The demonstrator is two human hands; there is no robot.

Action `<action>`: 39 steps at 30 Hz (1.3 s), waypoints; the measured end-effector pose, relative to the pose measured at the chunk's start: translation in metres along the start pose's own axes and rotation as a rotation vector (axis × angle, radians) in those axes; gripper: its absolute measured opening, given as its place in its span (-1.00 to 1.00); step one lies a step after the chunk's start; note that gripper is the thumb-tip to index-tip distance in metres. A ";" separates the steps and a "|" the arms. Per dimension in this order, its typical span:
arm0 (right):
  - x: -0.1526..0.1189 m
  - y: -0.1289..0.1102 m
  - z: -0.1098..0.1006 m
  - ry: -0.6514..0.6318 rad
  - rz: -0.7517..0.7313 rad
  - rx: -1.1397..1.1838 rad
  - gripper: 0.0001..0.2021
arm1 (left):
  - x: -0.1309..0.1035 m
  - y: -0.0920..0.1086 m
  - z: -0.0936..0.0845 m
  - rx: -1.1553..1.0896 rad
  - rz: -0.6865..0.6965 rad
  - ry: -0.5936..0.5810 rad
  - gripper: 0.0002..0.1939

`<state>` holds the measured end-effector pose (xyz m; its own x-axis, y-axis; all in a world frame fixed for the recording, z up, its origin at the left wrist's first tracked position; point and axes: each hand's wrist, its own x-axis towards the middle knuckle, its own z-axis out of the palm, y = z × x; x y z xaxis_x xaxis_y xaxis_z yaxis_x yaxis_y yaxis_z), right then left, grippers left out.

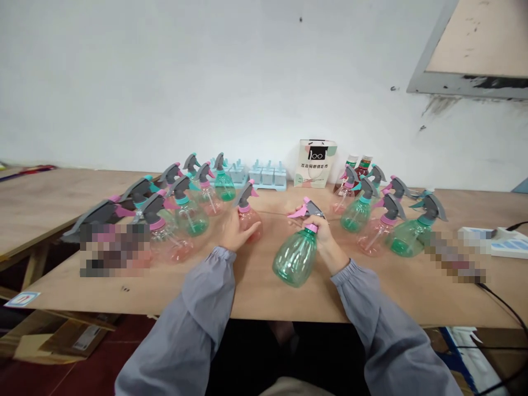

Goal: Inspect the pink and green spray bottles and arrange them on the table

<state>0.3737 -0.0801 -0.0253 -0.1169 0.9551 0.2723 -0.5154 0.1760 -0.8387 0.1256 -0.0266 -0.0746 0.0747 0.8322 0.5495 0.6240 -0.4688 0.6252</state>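
Near the middle of the wooden table (256,300), my left hand (237,231) is closed around the body of an upright pink spray bottle (252,223) with a grey and pink spray head. To its right, my right hand (319,231) grips a green spray bottle (295,258) by its neck and its pink and grey head; this bottle leans, its base toward the lower left. Pink and green spray bottles stand in a group on the left, among them a green one (192,217), and in another group on the right, among them a pink one (373,236).
Light blue moulds (268,177), a printed bag (317,165) and red bottles (363,166) stand along the wall. A white power strip (495,242) with black cables lies at the right. Cardboard (61,341) is below the table at the left.
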 end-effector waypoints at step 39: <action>-0.004 0.002 0.008 0.139 -0.151 -0.031 -0.84 | 0.002 -0.005 0.007 -0.054 0.111 0.042 -0.23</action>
<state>0.3661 -0.0856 -0.0244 0.0792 0.9406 0.3300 -0.4917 0.3248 -0.8079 0.1280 -0.0207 -0.0805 0.1074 0.7618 0.6388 0.5712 -0.5732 0.5875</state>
